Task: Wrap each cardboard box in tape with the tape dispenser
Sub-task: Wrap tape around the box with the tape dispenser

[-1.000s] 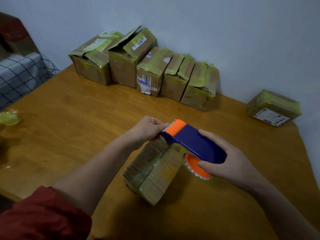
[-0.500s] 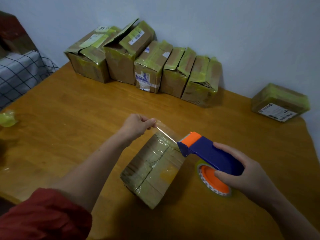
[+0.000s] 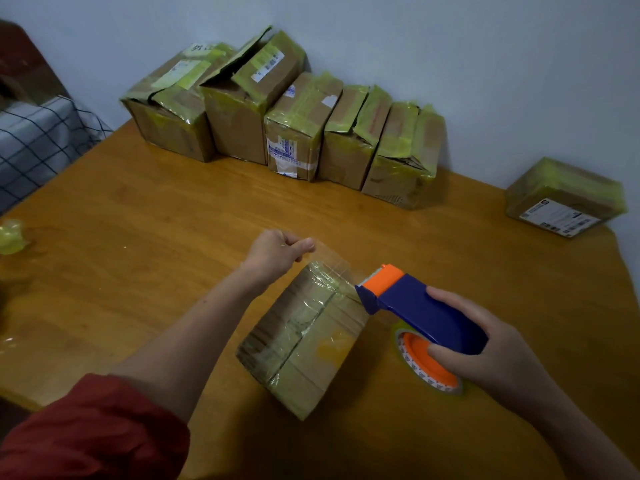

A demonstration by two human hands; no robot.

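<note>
A small cardboard box (image 3: 304, 341), partly covered in clear tape, lies on the wooden table (image 3: 138, 271) in front of me. My right hand (image 3: 485, 351) grips a blue and orange tape dispenser (image 3: 419, 306), its orange head at the box's far right corner. My left hand (image 3: 277, 251) pinches the free end of a clear tape strip (image 3: 332, 261) that stretches from the dispenser over the box's far end.
Several taped cardboard boxes (image 3: 284, 116) stand in a row against the wall at the back. One more taped box (image 3: 564, 199) lies at the far right corner. A crumpled wad of yellowish tape (image 3: 12, 235) sits at the left edge. A checked cloth (image 3: 38, 140) lies beyond the table's left side.
My right hand has pulled the dispenser away to the right and down, drawing out a strip of tape. My left hand keeps hold of the tape's end above the box.
</note>
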